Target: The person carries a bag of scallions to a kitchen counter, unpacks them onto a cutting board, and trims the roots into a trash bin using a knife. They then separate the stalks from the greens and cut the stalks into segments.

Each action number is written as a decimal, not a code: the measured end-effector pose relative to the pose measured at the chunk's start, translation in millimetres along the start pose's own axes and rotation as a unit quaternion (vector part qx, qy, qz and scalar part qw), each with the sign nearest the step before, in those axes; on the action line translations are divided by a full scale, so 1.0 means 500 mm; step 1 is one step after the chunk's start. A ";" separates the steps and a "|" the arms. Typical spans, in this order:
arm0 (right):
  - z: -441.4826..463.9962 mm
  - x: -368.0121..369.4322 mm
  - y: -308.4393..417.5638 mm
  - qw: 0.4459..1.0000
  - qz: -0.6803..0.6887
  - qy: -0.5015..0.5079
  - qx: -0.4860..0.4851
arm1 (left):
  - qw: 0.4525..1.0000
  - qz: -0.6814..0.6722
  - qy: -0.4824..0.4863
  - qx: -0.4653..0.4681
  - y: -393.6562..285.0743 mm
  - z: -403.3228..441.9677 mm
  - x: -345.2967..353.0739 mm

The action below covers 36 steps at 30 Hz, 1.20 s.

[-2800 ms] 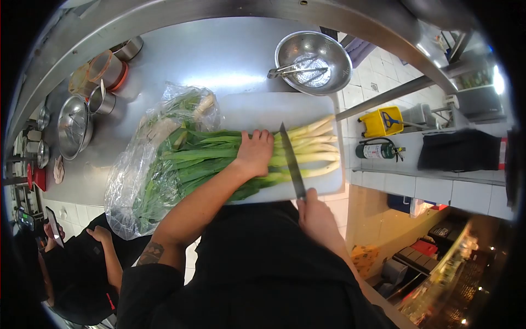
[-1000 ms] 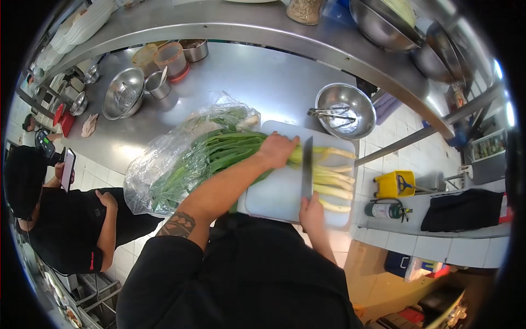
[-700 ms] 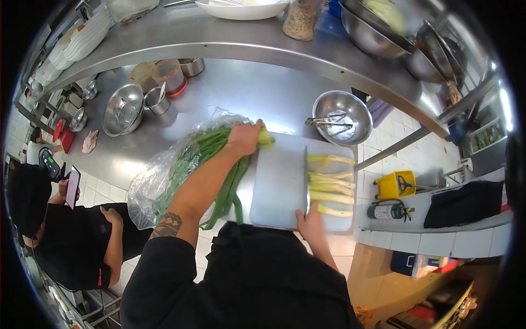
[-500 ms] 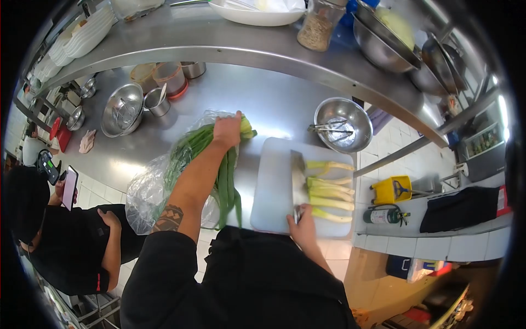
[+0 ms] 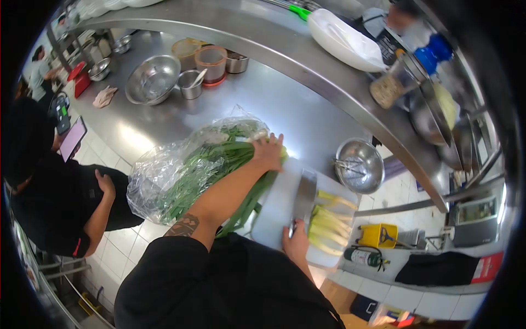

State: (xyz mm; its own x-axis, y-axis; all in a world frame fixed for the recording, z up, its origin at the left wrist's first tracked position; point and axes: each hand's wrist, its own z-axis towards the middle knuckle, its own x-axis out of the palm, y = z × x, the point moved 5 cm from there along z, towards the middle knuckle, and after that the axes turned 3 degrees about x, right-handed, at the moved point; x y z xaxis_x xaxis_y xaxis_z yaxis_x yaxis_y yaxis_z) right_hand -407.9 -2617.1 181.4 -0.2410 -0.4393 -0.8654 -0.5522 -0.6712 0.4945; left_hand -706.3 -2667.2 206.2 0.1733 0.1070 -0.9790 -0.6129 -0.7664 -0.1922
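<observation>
My left hand [image 5: 268,152] lies with fingers spread on the pale root ends of a bunch of long green leeks [image 5: 222,159]. The bunch rests partly inside a clear plastic bag [image 5: 150,178], its leaves reaching toward my body. With my right hand [image 5: 296,239] I grip the handle of a cleaver [image 5: 304,200]. Its broad blade is flat over the white cutting board [image 5: 274,211], pointing away from me. Right of the blade, several pale leek stalks [image 5: 330,226] lie side by side on the board.
A metal bowl with tongs [image 5: 359,165] stands beyond the board. Further left are a large metal bowl [image 5: 153,80], a small pot [image 5: 190,84] and plastic tubs [image 5: 210,63]. A steel shelf [image 5: 263,41] spans overhead. A person [image 5: 52,203] with a phone stands at left.
My view has turned, shifting the scene. My left hand has gone from gripping the leek ends to resting on them with fingers spread, and the bunch lies closer to the board. My right hand keeps the cleaver.
</observation>
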 end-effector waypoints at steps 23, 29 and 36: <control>0.262 0.113 0.381 0.918 -0.104 0.056 -0.378 | 0.959 -0.251 0.072 -0.106 0.282 0.085 0.038; 0.248 0.134 0.355 0.925 -0.098 0.061 -0.363 | 0.969 -0.151 0.194 -0.019 0.254 0.155 0.131; 0.244 0.145 0.332 0.936 -0.099 0.096 -0.325 | 0.941 -0.293 0.166 -0.040 0.274 0.072 -0.017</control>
State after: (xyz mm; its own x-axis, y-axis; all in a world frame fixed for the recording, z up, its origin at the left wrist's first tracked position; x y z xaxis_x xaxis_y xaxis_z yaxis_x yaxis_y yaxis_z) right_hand -614.2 -2687.7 191.0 -0.0032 -0.3248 -0.9458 0.0452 -0.9449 0.3243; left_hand -819.4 -2750.3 186.0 0.7025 0.3318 -0.6296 -0.2806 -0.6839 -0.6735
